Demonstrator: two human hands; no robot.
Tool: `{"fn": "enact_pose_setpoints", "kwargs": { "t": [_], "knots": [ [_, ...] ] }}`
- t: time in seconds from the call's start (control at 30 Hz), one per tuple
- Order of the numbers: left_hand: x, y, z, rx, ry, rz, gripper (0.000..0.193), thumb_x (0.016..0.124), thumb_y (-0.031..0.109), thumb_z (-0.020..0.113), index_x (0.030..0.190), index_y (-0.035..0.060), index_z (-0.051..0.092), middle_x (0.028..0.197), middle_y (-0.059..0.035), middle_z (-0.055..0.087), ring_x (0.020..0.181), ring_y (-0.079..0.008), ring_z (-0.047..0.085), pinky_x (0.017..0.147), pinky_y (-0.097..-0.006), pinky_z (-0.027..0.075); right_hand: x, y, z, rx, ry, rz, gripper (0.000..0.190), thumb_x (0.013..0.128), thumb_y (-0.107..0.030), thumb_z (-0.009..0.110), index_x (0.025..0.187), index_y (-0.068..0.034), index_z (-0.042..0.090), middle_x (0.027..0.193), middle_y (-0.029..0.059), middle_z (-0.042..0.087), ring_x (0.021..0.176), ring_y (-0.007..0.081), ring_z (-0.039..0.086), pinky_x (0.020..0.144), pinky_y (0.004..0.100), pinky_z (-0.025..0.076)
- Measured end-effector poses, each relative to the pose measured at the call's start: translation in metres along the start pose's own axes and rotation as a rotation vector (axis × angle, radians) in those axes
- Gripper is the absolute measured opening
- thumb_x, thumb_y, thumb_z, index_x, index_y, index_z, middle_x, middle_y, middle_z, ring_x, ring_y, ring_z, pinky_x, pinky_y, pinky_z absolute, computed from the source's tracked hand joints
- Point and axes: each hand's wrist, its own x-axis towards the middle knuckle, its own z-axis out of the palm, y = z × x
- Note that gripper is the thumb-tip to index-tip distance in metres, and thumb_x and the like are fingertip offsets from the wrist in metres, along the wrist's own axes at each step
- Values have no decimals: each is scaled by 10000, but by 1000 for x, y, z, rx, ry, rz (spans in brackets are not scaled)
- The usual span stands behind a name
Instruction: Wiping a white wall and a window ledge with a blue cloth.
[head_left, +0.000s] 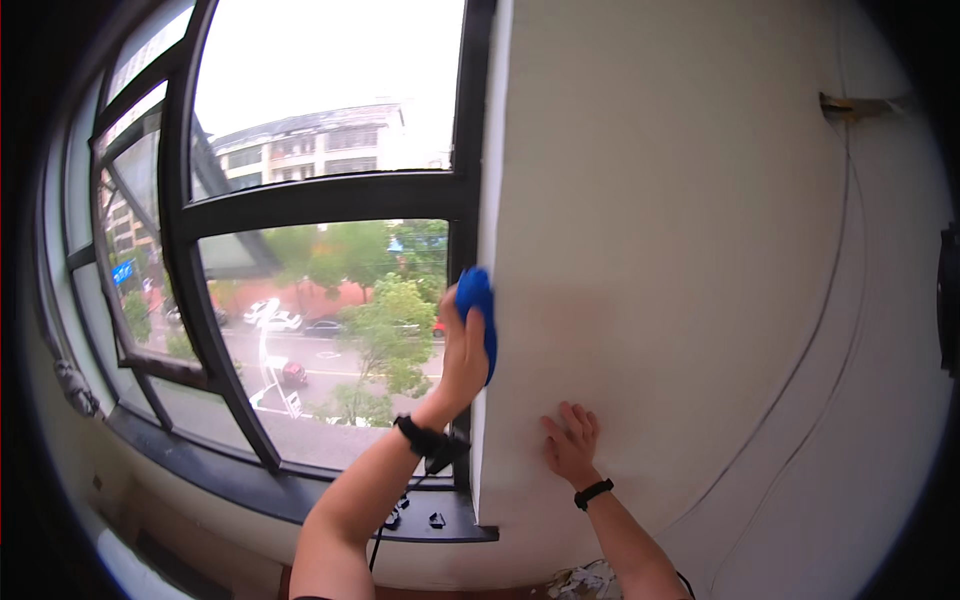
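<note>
My left hand (463, 345) grips a bunched blue cloth (475, 300) against the narrow white window reveal (487, 187), close to the dark window frame (466, 105). A black band with a small device (435, 444) is strapped around that wrist. Lower and to the right, my right hand (573, 442) rests on the pale wall (660, 247) with its fingers spread and nothing held. It wears a black wristband (593, 494). The palm side of my right hand is hidden.
A dark windowsill (300, 501) ends just past the wall corner, with small black clips (437, 520) on it. On the left, a window sash (154, 247) is tilted open. Thin cables (817, 322) hang along the right wall from a hole (840, 107). Crumpled debris (585, 581) lies below.
</note>
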Motion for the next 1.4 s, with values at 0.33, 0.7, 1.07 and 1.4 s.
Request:
{"fn": "enact_pose_setpoints", "kwargs": {
  "t": [0.33, 0.7, 1.07, 1.4],
  "knots": [
    [-127, -94, -20, 164, -11, -89, 405, 1116, 282, 299, 1413, 5, 307, 1300, -209, 423, 1209, -304, 435, 1099, -417, 300, 11, -16, -4, -5, -42, 5, 586, 828, -196, 616, 1399, -318, 569, 1544, 26, 452, 1429, 225, 383, 1161, 474, 295],
    [39, 3, -64, 813, 133, 569, 498, 1009, 237, 581, 1446, 36, 452, 1392, -185, 464, 1237, -368, 442, 1092, -485, 293, -8, 36, 2, -67, 35, 239, 604, 857, -115, 575, 1457, -172, 534, 1591, 168, 384, 1435, 352, 377, 1168, 548, 276],
    [-70, -94, -131, 1290, -498, 836, 437, 867, 303, 717, 1291, 227, 645, 1339, -47, 538, 1210, -297, 482, 1034, -469, 345, -86, 63, 57, -114, 99, 373, 545, 888, -122, 532, 1428, -185, 565, 1584, 116, 406, 1436, 317, 377, 1182, 518, 272],
    [56, -19, -62, 1269, 26, 853, 467, 976, 274, 634, 1383, 75, 520, 1356, -125, 512, 1195, -358, 474, 988, -490, 349, -90, 51, 49, -81, 160, 325, 508, 867, -168, 522, 1359, -223, 636, 1547, 87, 472, 1409, 266, 426, 1156, 487, 307]
  ]
}}
